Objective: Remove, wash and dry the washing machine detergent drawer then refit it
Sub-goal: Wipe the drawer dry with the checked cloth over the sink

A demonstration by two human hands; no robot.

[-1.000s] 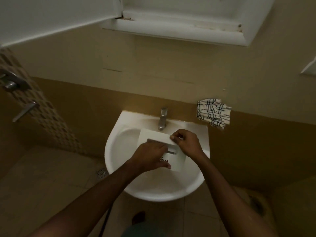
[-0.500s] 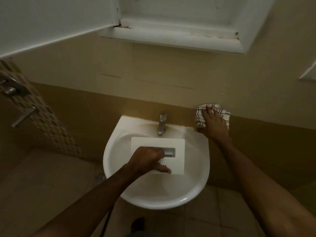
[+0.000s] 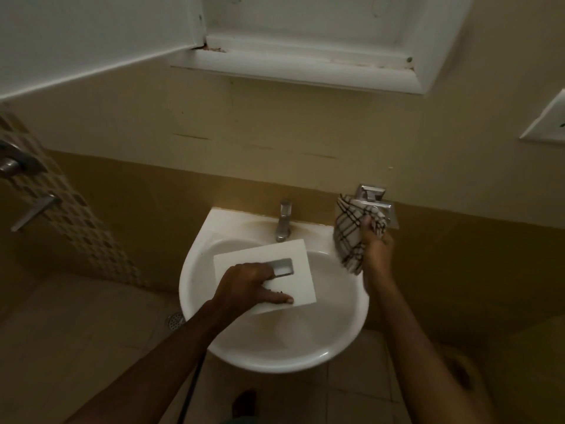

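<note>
The left hand [image 3: 250,286] grips the drawer [image 3: 301,270] at its handle slot, tilted over the sink [image 3: 275,356]; the bowl's near half lies open. The right hand [image 3: 377,252] clutches the cloth [image 3: 351,237] above the right rim, now lifted off the wall holder [image 3: 371,194].

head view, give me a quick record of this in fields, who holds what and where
detergent drawer: white, front panel facing the camera, held over the sink
left hand: grips the detergent drawer, fingers in its handle recess
right hand: holds the checked cloth at the sink's right edge
tap: behind the detergent drawer
stage: cloth apart from drawer, drying not yet begun
</note>
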